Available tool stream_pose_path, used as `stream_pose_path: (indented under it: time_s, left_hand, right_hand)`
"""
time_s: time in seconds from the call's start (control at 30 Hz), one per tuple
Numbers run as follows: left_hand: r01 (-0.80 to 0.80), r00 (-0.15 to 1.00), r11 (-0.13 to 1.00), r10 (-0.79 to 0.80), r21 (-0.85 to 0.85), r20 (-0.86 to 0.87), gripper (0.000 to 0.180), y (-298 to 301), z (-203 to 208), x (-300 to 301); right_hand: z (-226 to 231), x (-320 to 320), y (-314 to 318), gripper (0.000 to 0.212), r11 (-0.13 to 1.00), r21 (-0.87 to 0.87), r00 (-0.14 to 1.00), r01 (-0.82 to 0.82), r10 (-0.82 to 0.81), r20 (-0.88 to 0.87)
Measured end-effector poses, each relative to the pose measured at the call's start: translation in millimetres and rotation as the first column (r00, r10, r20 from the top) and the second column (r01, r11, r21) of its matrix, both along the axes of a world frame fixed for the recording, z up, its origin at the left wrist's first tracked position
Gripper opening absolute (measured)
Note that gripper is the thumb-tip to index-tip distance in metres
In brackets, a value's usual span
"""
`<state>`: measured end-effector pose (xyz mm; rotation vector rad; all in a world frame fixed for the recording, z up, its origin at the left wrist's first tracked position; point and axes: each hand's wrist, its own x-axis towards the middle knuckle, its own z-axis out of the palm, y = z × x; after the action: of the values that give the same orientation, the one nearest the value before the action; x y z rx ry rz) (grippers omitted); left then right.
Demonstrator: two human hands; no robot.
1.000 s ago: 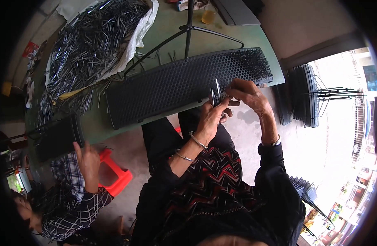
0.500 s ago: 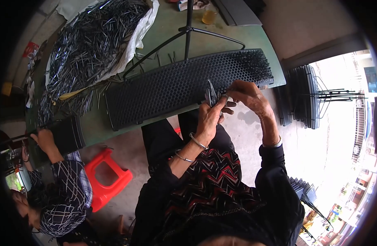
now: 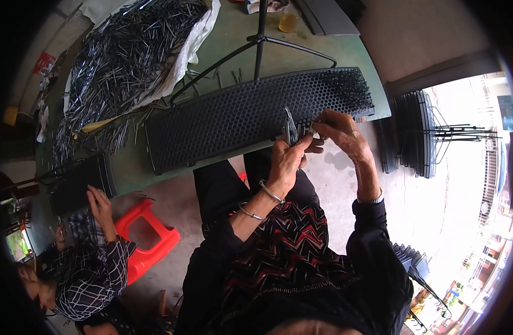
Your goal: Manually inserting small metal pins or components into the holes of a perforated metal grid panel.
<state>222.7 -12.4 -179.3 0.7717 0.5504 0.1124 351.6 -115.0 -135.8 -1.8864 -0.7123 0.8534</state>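
Note:
My left hand [image 3: 290, 155] is closed around a small bunch of thin dark shiny strips [image 3: 290, 128], their ends poking up past the thumb. Close beside it, the thumb and fingers of my right hand [image 3: 338, 129] pinch together near the strips' ends; what they hold is too small to make out. Both hands are over the front edge of a long black panel [image 3: 223, 120] full of small round holes. Dark thin pieces stand thickly in the holes at the panel's right end. A frame of black rods [image 3: 258, 40] rises behind and over the panel.
A heap of dark strips [image 3: 133, 56] lies on white sheeting on the green table [image 3: 228, 53]. A cup of yellow liquid [image 3: 288, 23] stands at the back. Left are a co-worker's hand [image 3: 102, 209] and a red stool [image 3: 156, 229]. Black racks [image 3: 415, 134] stand at right.
My two hands stay in nearly the same place, with small finger movements. The co-worker's hand at left has moved right and down, off the table's edge.

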Motion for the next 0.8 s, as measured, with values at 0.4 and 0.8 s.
stream_pose_path:
  time_s: [0.4,0.8]
  left_hand:
    - [0.041,0.999,0.999,-0.041,0.018,0.022,0.019,2.4,-3.0,-3.7]
    - [0.021,1.000,0.999,-0.021,0.024,0.010,0.015,-1.3,-6.2,-2.9]
  right_hand:
    - [-0.7,-3.3,0.1,0.016,0.999,-0.025,0.999,0.041,-0.041,0.031]
    - [-2.1,-2.9,-3.0,0.019,0.999,0.003,0.998,0.038,-0.038,0.048]
